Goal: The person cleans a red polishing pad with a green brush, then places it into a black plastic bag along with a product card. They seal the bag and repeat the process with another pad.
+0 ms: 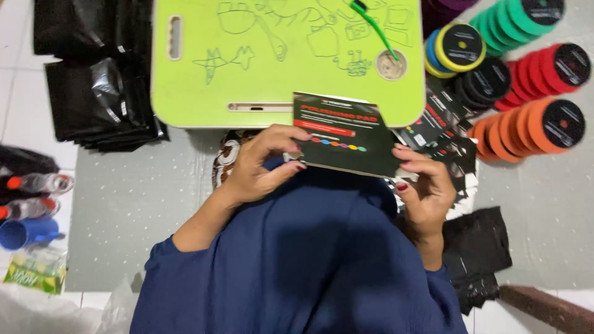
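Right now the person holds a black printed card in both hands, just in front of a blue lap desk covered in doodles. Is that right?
Not quite: the lap desk is lime green, not blue, as the head view shows. The rest stands: the left hand and right hand both hold the black printed card just in front of the doodled desk.

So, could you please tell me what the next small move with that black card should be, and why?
Probably to lower the black printed card onto the green lap table. Both hands, left and right, pinch it by its edges in mid-air just above the table's near rim, and the tabletop right behind it is bare.
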